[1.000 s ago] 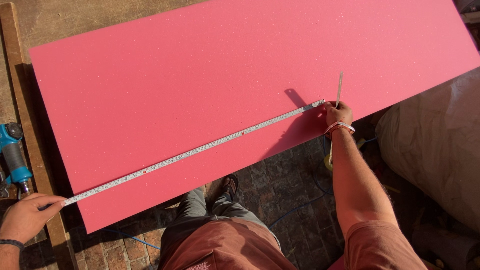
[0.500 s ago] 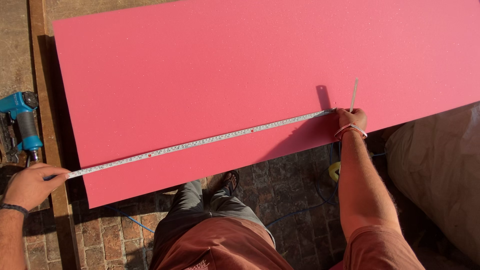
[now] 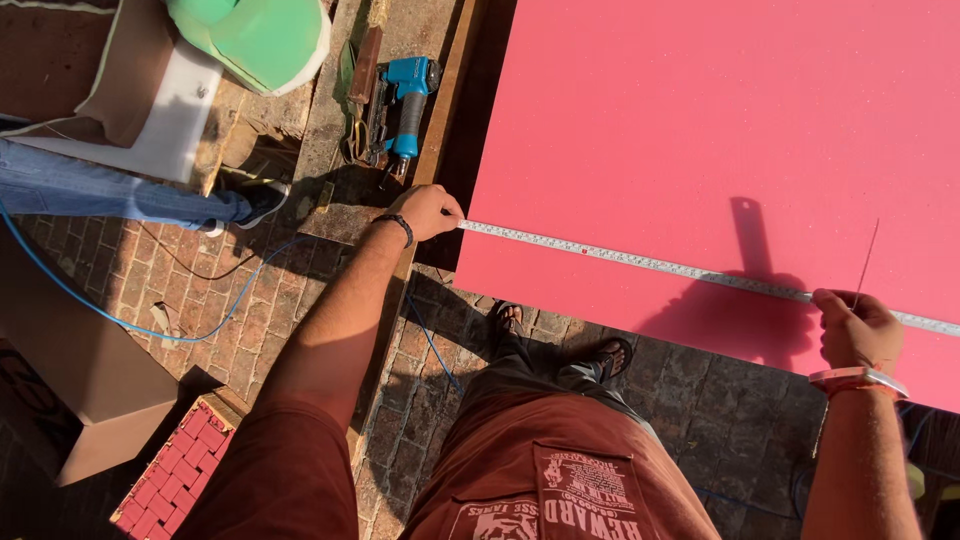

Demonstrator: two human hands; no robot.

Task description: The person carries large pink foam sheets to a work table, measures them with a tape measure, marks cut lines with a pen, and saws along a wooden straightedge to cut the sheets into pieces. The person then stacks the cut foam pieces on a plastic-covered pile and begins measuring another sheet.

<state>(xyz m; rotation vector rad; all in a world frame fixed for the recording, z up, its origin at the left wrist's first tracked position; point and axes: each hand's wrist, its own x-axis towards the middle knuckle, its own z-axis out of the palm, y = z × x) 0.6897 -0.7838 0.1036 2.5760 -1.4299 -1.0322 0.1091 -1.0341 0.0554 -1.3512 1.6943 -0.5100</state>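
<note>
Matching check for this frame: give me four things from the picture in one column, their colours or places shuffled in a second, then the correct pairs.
Things:
1. foam board
2. tape measure
3. nail gun
4. left hand

Descriptions:
A. blue and black, lying on the wooden plank
B. pink, large and flat
C. holds the tape's end at the board's edge
D. stretched across the board between both hands

Pairs: 1-B, 2-D, 3-A, 4-C

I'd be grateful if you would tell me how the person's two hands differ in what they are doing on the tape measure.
The left hand pinches the end of the tape measure at the left edge of the pink board; the right hand presses the tape further along. The right hand also holds a thin stick-like tool, the left none. The left wrist wears a dark band, the right a pale one. Both touch the tape.
</note>
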